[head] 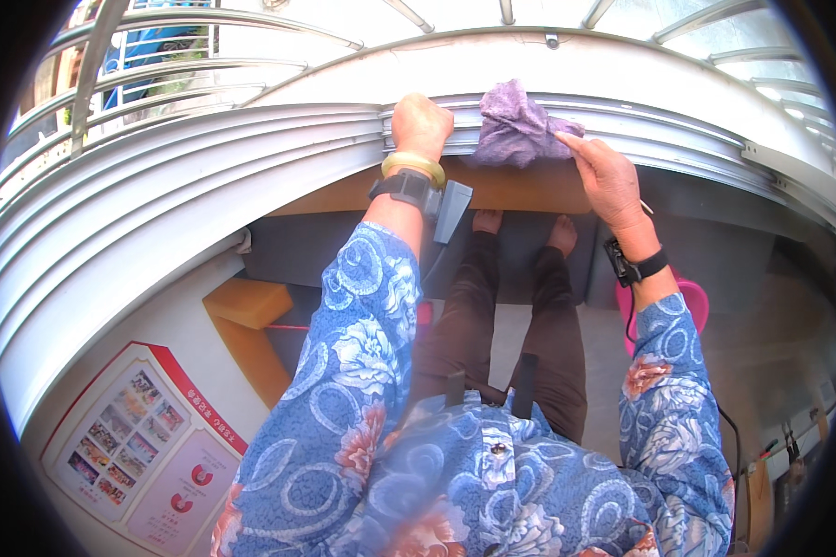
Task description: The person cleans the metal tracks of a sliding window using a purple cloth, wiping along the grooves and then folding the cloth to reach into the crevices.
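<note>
A crumpled purple cloth [514, 129] lies over the metal tracks of a sliding window frame [641, 136]. My right hand [605, 174] pinches the cloth's right end between thumb and forefinger. A thin pale tip [646, 207] sticks out beside that hand; what it belongs to is hidden. Left of the cloth, my left hand [421, 127] is curled into a fist on the tracks, close to the end of the white ribbed frame [251, 150]. Its fingertips are hidden, and no object shows in it. Both wrists carry black straps with devices.
My bare feet [488, 221] stand on a dark grey surface [529, 268] below the window. A pink bucket [693, 303] sits behind my right forearm. Metal bars [202, 66] run outside the window. A printed board [146, 445] hangs at lower left near a yellow-brown wooden piece [247, 303].
</note>
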{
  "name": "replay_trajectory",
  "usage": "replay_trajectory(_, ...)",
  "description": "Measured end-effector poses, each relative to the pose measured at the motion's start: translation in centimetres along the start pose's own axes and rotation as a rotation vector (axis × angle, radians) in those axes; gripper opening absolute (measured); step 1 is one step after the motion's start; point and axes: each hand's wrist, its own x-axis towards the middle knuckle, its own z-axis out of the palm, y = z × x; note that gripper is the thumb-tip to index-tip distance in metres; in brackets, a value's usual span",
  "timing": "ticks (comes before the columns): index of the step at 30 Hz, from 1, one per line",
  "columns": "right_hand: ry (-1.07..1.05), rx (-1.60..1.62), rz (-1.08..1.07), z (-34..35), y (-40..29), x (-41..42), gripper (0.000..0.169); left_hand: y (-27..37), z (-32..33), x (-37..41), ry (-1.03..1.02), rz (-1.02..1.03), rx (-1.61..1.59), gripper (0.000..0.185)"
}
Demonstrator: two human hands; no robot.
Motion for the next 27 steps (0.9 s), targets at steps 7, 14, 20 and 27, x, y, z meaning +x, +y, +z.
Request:
replay_trajectory(7, 0.201, 0.143, -0.027, -1.2, 3.2, -2.7, 0.025, -2.1, 2.1, 0.6, 0.027, -0.132, -0.296, 0.015)
replay_trajectory(14, 0.215, 0.172, 0.095, -3.0, 4.3, -5.8, 0.026, 3.5, -2.6, 0.1, 0.004, -0.094, -1.214, 0.017)
replay_trajectory(20, 0.254, 0.242, 0.103, -1.9, 3.5, -7.3, 0.025, 7.6, -3.5, 10.5, 0.447, 0.412, -0.393, 0.013)
replay_trajectory(27, 0.265, 0.311, 0.227, -1.5, 3.1, -10.3, 0.025, 10.2, -3.4, 11.9, 0.384, 0.587, 0.013, 0.015)
